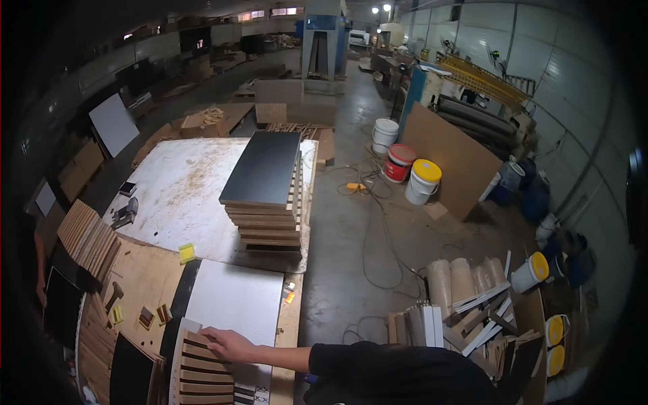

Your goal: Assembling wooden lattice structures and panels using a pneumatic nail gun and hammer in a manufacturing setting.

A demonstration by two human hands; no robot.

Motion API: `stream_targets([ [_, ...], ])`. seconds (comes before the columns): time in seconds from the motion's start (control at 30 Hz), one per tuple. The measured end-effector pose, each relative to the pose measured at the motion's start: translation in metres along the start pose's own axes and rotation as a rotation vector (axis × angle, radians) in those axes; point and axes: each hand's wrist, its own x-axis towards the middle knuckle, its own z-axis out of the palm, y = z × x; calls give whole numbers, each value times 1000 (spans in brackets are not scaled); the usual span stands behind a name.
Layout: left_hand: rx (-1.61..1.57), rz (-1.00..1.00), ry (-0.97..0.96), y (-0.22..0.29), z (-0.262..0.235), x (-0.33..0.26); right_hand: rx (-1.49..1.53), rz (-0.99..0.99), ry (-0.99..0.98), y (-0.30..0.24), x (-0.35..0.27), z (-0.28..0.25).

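My right hand (228, 345) reaches in from the lower right, its forearm lying across a white panel (233, 297) on the workbench. Its fingers curl over the upper corner of a stack of wooden boards (202, 379), whose pale edges show dark gaps between them. The fingertips are partly hidden, but the hand looks closed on the top board. A light grey strip runs along the left side of this stack. Just left of it stand black-faced boards (129, 371). My left hand is not in view.
A tall stack of black-topped boards (263, 169) stands on the dusty white table (182, 162). A hammer (115, 295) and yellow pieces lie at left. Another person's arm (40, 263) shows at the left rim. Cables, buckets (424, 182) and offcuts (472, 304) occupy the floor at right.
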Motion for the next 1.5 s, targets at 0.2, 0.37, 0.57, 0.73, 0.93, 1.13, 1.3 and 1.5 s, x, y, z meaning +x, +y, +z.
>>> stream_targets([
  [0.2, -27, -122, 149, 58, 1, -2, 117, 9, -98, -12, -13, 26],
  [0.37, -42, -154, 114, 76, 17, 6, 162, -82, 32, -30, -22, 26],
  [0.57, -64, -173, 47, 84, 39, 14, 336, 57, 78, -41, -20, 22],
  [0.73, -103, -177, -57, 83, 54, 22, 398, 99, 107, -41, -16, 22],
  [0.93, -171, -181, -174, 75, 65, 31, 384, 156, 171, -52, -25, 24],
  [1.13, -183, -223, -148, 78, 37, 38, 417, 109, 292, -45, -40, 37],
  [1.3, -54, -320, 9, 80, -21, 27, 45, 29, 356, -41, -41, 32],
  [1.5, 153, -297, -55, 67, -56, 24, 150, 100, 407, -45, -45, 19],
])
